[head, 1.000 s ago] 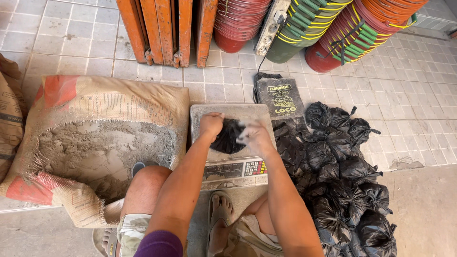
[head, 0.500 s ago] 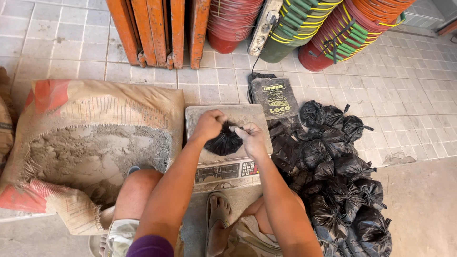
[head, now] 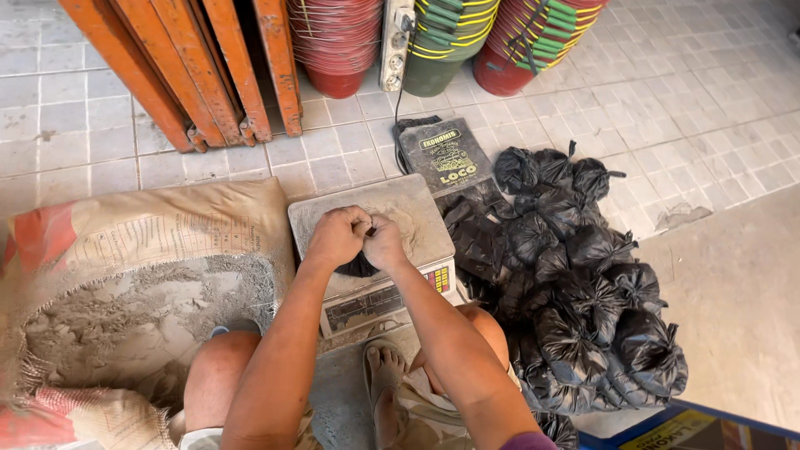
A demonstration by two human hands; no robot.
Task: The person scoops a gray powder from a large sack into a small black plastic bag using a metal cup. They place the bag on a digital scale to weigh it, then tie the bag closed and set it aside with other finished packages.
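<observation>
Two hands, frame centre | left hand (head: 336, 237) and right hand (head: 384, 243) fisted tight on black bag (head: 359, 266) | over scale (head: 371, 242)

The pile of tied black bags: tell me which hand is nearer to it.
Right. The right hand sits over the scale, on the side facing the pile of tied black bags; the left hand is beside it, farther from the pile.

Orange wooden frames (head: 208, 75) lean at eleven o'clock; stacked red buckets (head: 333, 42) and a power strip (head: 395, 42) sit at twelve.
</observation>
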